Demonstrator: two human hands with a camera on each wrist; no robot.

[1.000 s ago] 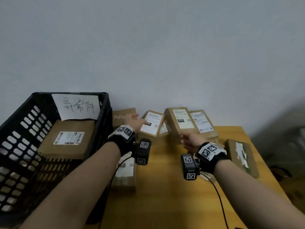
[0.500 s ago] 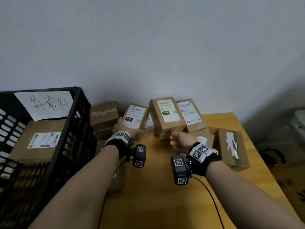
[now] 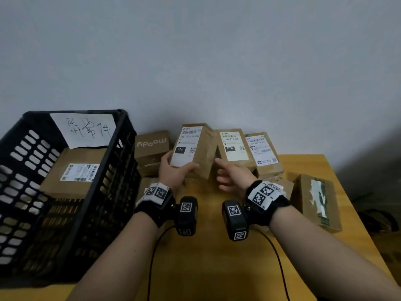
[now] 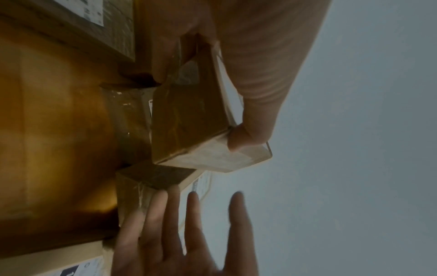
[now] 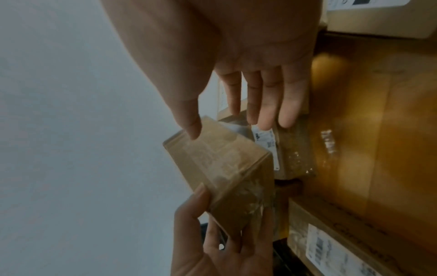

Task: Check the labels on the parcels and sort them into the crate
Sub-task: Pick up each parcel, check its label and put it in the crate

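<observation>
My left hand (image 3: 175, 173) grips a brown parcel with a white label reading 150 (image 3: 188, 148), held up off the table with its label facing me. In the left wrist view the thumb (image 4: 250, 115) lies along the parcel's (image 4: 189, 123) label side. My right hand (image 3: 230, 177) is open just right of it, fingers straight; in the right wrist view its thumb tip (image 5: 192, 128) touches the parcel's (image 5: 227, 168) corner. The black crate (image 3: 104, 205) stands at left with one labelled parcel (image 3: 76, 170) inside.
Parcels labelled 070 (image 3: 235, 148) and another (image 3: 262, 153) lean at the wall. A "moody" box (image 3: 152, 146) sits beside the crate, and a taped box (image 3: 319, 203) lies at right on the wooden table (image 3: 217, 268). A handwritten paper sign (image 3: 86, 129) hangs in the crate.
My left hand has lifted the 150 parcel up from the row. My right hand has come away from the 070 parcel, opened, and moved left toward the lifted one.
</observation>
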